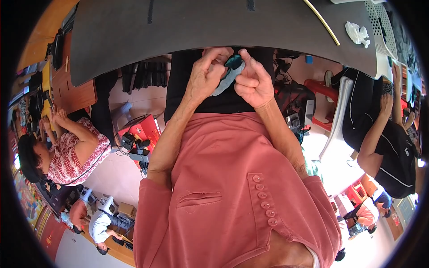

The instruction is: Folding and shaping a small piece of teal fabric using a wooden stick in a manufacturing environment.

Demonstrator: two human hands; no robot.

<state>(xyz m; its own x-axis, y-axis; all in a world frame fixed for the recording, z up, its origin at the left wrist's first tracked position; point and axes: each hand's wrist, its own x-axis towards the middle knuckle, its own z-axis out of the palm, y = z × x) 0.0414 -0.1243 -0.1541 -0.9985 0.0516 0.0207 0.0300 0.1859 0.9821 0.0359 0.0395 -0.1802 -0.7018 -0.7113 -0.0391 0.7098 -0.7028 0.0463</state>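
Note:
Just below the table's near edge, over my lap, my two hands work close together. Between them is a small, glossy, dark green rounded piece point(233, 61); its kind I cannot make out. A pale blue cloth-like piece point(227, 83) hangs below it, between the hands. My left hand point(207, 75) is closed, its fingers curled against the left side of these pieces. My right hand point(255, 81) is closed too, with thumb and forefinger pinching at the upper right edge of the green piece and the other fingers folded in. The fingertips partly hide both pieces.
A dark table point(201, 27) spans the space ahead. On its right lie a thin yellowish strip point(324, 23) and a crumpled white wad point(357, 34), near a white perforated basket point(383, 27). Black cables and a red box point(147, 129) are at lower left. Other people sit on both sides.

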